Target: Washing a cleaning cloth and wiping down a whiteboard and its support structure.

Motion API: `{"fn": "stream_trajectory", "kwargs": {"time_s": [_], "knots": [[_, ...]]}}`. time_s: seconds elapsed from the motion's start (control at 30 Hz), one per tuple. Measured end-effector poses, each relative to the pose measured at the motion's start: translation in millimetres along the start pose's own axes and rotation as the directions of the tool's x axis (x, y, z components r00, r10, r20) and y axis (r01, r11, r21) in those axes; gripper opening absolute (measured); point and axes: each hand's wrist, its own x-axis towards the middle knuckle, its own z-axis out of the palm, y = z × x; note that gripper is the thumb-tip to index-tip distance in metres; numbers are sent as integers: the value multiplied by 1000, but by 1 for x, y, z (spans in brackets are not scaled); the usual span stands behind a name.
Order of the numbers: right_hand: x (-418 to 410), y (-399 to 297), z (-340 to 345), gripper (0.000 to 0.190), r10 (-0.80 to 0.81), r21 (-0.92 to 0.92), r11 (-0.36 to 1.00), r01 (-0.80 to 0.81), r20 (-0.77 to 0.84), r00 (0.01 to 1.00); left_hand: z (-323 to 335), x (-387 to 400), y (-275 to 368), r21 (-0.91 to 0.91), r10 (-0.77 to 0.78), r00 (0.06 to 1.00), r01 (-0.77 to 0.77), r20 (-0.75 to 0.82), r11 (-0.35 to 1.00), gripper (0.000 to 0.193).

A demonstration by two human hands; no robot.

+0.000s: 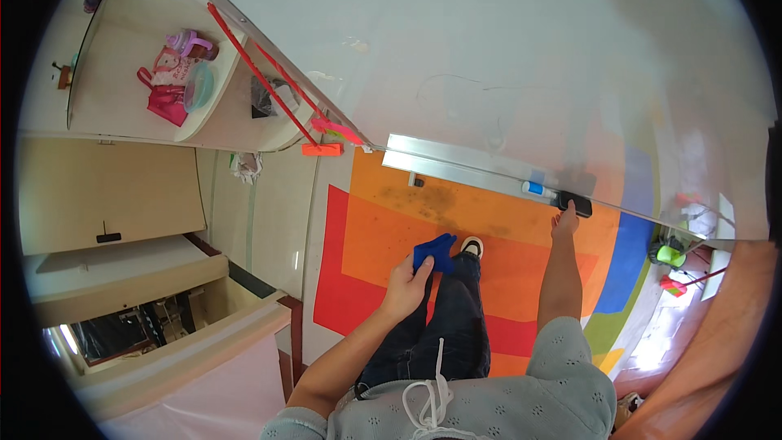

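Note:
My left hand (pixel 408 286) grips a folded blue cloth (pixel 435 252) in front of my legs, thumb on top. To the right, my right hand (pixel 566 223) reaches out to the metal tray (pixel 440 170) along the lower edge of a whiteboard (pixel 489 61). Its index finger lies on a black oblong object (pixel 580 205), an eraser or a phone. Whether the other fingers close around it is hidden. A white marker with a blue band (pixel 539 190) lies on the tray just left of that object.
Two red-handled cleaning tools (pixel 256 70) lean by the board's left edge. Beside them, corner shelves (pixel 131 30) hold a lilac-lidded bottle, bags and a bowl. A cabinet (pixel 122 195) stands left. Underfoot is a colour-block floor covering (pixel 379 299). A brush and dustpan (pixel 672 284) are at right.

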Motion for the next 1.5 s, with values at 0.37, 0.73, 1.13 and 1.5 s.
{"fn": "stream_trajectory", "kwargs": {"time_s": [0.37,0.73,1.13,1.5], "knots": [[-137,-68,-53,39,-236,672,736,-85,372,898,3,2,13,-222,54,989,-83,-135,972,28],[-378,-61,-10,37,-369,384,918,100,734,571,-86,34,62,-347,154,975,-202,-161,916,29],[-472,-23,138,69,-995,-88,68,994,64,74,-192,85,121,-131,375,902,-353,215,926,24],[-507,-7,137,73,-982,573,126,810,-43,184,-165,98,253,412,863,66,-895,501,-170,36]]}}
